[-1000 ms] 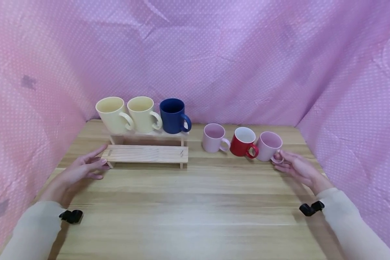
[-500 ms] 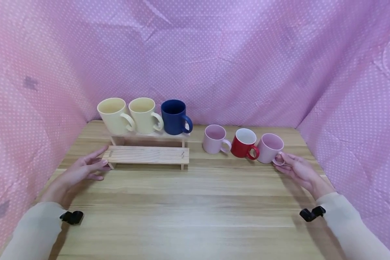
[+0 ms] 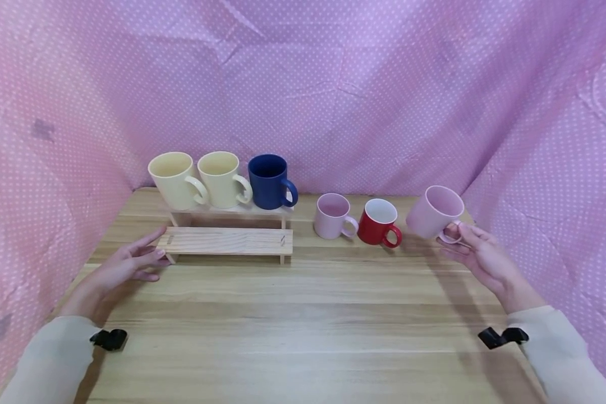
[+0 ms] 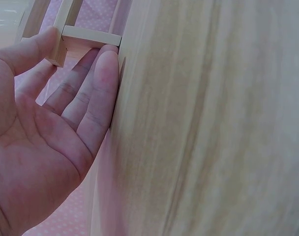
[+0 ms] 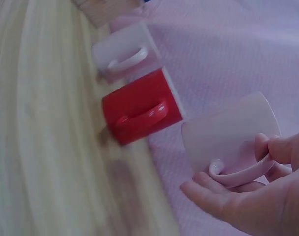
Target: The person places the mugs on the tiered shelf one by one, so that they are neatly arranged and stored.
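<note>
Off the table at the right, a pink mug (image 3: 430, 216) hangs tilted, its handle pinched between the thumb and fingers of my right hand (image 3: 485, 261). The right wrist view shows the thumb on the handle (image 5: 243, 174) and fingertips beneath it. My left hand (image 3: 123, 264) holds the left end of a two-step wooden rack (image 3: 227, 240), thumb and index finger at either side of the lower step's end. Close up in the left wrist view, the other fingers reach towards the rack's leg (image 4: 90, 37).
Two cream mugs (image 3: 174, 182) and a dark blue mug (image 3: 269, 182) stand on the rack's upper step. Right of the rack, another pink mug (image 3: 329, 219) and a red mug (image 3: 376, 224) stand on the wooden table (image 3: 293, 325). Pink dotted cloth (image 3: 303, 101) surrounds the table.
My right hand has lifted the rightmost pink mug off the table, up and to the right, away from the red mug. The left hand stays at the rack's end.
</note>
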A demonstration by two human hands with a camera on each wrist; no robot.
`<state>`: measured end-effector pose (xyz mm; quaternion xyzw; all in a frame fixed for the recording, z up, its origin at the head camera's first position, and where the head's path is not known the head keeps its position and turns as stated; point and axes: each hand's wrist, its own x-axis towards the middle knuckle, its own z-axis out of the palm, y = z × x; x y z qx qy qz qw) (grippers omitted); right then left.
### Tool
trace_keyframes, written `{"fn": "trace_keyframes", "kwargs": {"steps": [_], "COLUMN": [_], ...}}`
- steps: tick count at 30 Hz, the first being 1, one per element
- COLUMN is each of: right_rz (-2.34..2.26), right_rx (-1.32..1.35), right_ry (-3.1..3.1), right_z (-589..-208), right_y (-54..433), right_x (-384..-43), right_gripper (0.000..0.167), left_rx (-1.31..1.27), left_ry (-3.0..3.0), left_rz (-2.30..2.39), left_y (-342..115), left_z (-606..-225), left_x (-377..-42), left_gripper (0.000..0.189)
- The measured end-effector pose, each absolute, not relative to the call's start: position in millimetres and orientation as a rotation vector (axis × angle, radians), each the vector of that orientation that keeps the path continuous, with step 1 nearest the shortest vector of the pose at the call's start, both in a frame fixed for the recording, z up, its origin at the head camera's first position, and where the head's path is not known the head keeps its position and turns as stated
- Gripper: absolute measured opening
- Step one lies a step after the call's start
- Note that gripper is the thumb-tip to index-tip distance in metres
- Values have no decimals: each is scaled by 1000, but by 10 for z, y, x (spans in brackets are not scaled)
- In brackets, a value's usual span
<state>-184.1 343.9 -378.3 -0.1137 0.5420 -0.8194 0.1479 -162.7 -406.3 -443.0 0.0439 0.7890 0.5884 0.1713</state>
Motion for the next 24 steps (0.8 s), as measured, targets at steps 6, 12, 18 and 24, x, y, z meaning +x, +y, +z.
{"fn": "trace_keyframes", "kwargs": {"steps": [6,12,18,24], "right_rz": [-2309,-2274,-2221,-2165], "right_rx": [-441,-493,-600,-618], "right_ry": [1488,1399,1458,1531], "right_z": [-3501,-3331,-3212,-3190], "right_y": [3326,3123,2847,2583], "right_x": [-1805,-1791,-1845,-1886], "right_gripper": [41,42,38,37], "left_rx": [111,113,134,119], "left_ry": [2253,2254,2242,2261], "left_rz": [1666,1662,1675,1662], "left_y": [-4056,-4047,-4042,-4045], "left_z": [-4420,-4431,-4445,-4454], "left_x": [-1622,-1608,-1587,-1601], "left_gripper": [73,73,72,72]}}
